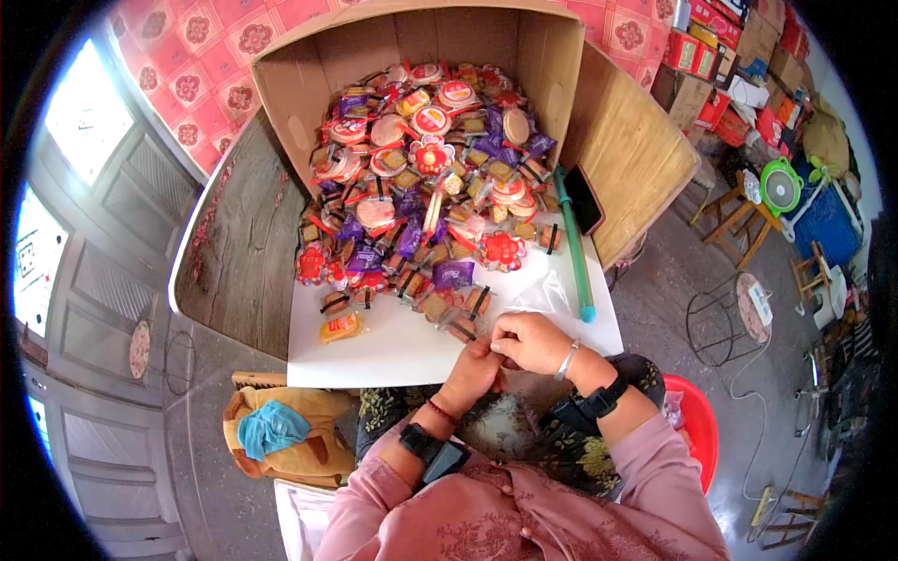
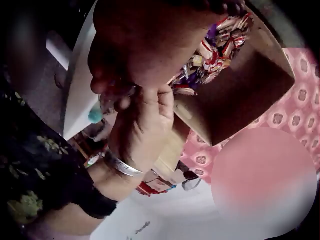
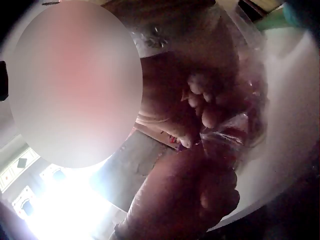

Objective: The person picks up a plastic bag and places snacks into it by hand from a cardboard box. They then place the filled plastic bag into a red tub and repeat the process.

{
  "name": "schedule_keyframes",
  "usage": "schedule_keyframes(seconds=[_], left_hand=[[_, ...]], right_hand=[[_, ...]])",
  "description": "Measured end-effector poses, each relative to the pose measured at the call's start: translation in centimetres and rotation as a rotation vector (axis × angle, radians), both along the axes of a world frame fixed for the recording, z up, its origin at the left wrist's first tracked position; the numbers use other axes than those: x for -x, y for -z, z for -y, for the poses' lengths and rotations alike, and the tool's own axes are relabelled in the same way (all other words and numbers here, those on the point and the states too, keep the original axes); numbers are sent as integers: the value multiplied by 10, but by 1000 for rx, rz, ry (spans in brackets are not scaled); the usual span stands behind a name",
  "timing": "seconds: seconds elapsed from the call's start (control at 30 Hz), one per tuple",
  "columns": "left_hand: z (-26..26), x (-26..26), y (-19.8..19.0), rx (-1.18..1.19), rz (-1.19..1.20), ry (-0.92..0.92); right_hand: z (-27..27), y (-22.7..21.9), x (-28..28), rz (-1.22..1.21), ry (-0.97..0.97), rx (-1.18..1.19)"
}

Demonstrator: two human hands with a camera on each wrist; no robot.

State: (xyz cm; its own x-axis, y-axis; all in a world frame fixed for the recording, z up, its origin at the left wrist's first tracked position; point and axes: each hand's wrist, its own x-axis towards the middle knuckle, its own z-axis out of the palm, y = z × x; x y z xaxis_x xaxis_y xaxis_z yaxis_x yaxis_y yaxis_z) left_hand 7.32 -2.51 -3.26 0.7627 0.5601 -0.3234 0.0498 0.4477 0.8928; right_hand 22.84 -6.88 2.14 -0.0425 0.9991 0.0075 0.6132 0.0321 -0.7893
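Note:
Both hands meet at the front edge of the white table [image 1: 337, 365]. My left hand [image 1: 468, 376] and right hand [image 1: 531, 344] pinch a clear plastic wrapper [image 3: 232, 131], seen between them in the right wrist view. Reddish-brown contents show through it, too dark to identify. The left wrist view has the left hand [image 2: 150, 42] above the right hand [image 2: 145, 122], whose fingers are bent. Beyond the hands lies a big heap of wrapped snacks [image 1: 412, 178], partly inside a cardboard box [image 1: 421, 37]. A yellow packet [image 1: 341, 326] lies apart at the left.
A green tube [image 1: 575, 252] and a dark phone [image 1: 586, 199] lie at the table's right side. Clear plastic [image 1: 541, 292] rests just beyond the right hand. A red basin [image 1: 703, 421] stands on the right, a plush-covered seat [image 1: 318, 439] on the left.

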Motion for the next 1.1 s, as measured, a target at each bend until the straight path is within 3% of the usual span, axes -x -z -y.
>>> schedule_keyframes(seconds=[0.07,0.1,0.17,0.2,0.27,0.4,0.47,0.6,0.67,0.8,0.9,0.97,1.1], left_hand=[[2,-3,4,-421,-106,-66],[1,-3,6,-421,-107,-66],[0,-3,4,-324,-55,-150],[-1,-3,2,-324,-55,-149],[-2,-1,-10,-18,-9,-190],[0,-2,-11,87,68,-260],[-2,1,4,211,125,-203],[2,1,8,227,128,-140],[7,-3,-1,40,-53,-187],[8,-6,-3,-82,-79,-176],[4,-7,5,-69,-53,-259],[2,-5,5,113,38,-298],[4,-3,2,256,67,-341]], right_hand=[[0,1,1,-34,-15,7],[0,1,1,-29,-5,-49],[-2,-2,1,-25,5,-105],[-3,-6,0,-93,100,-42],[-4,-6,-2,-195,254,55],[-3,0,-3,-98,245,-1],[-2,1,-1,-26,95,-43],[-1,-7,4,-50,10,-9],[-2,-7,7,-157,4,29],[-5,-10,6,-192,-10,-34],[-8,-4,6,-258,69,22],[-8,1,6,-32,196,-91],[-4,2,5,60,203,-87]])
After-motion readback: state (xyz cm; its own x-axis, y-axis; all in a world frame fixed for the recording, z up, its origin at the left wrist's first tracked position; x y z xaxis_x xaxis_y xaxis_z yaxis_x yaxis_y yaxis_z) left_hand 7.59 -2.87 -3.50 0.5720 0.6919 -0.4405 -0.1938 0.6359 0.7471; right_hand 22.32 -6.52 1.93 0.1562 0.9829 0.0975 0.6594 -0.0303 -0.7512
